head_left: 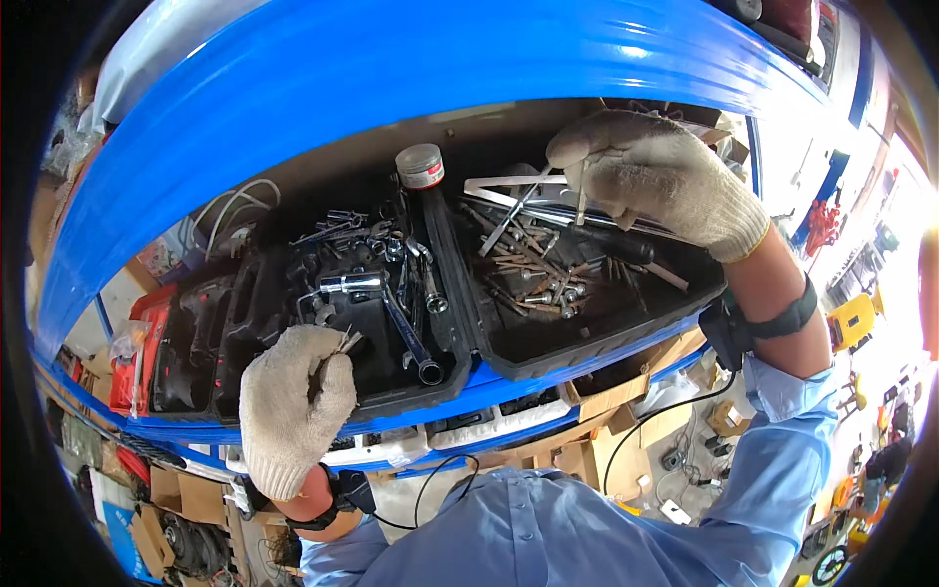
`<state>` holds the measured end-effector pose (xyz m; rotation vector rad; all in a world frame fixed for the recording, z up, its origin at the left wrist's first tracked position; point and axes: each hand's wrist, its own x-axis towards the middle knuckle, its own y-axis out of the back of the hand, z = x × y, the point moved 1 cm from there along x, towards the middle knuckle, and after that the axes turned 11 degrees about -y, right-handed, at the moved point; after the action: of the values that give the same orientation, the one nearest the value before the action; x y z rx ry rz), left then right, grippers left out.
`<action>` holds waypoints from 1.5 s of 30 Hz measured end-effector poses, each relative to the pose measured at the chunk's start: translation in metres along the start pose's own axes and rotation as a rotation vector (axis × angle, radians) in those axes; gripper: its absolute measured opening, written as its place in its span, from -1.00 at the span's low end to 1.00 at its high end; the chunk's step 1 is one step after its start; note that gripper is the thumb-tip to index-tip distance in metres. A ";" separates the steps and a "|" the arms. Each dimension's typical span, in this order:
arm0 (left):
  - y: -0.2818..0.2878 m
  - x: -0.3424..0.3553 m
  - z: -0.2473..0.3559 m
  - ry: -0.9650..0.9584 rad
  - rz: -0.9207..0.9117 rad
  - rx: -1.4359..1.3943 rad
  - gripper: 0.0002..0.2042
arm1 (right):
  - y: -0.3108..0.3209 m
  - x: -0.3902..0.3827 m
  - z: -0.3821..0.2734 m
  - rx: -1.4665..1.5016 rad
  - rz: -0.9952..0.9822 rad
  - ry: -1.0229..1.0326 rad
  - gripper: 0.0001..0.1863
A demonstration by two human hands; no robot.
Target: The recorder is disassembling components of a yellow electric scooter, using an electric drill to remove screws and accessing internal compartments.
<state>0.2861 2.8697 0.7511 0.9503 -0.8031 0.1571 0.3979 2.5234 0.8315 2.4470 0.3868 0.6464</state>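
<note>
Pinching a thin metal strip (582,207) at upper right, the right hand (660,176) could fumble it into the loose drill bits (565,293), its knit glove (699,196) dulling touch; the left hand (289,401), lower left, could likewise drop its pinched metal piece (349,341).

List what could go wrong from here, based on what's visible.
1. The slim piece pinched in the right hand might slip from the glove and get lost among the loose metal pieces.
2. The round jar standing between the two case halves could be knocked over.
3. The black cable hanging by the right arm might snag.
</note>
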 end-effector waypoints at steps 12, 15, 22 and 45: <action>-0.005 0.000 0.002 -0.038 0.034 0.068 -0.88 | -0.002 0.001 0.007 0.088 -0.123 0.019 -0.73; -0.006 0.000 0.003 0.002 0.006 0.077 -0.88 | 0.001 0.006 0.011 -0.240 -0.128 -0.001 -0.78; -0.007 0.004 0.002 0.008 0.003 0.051 -0.87 | -0.005 0.017 0.032 -0.508 -0.507 0.086 -0.84; -0.007 0.004 0.005 -0.027 -0.034 0.098 -0.87 | 0.001 0.016 0.026 -0.860 -0.314 0.360 -0.78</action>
<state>0.2896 2.8607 0.7510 1.0600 -0.8097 0.1551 0.4252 2.5170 0.8192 1.4253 0.4907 0.8840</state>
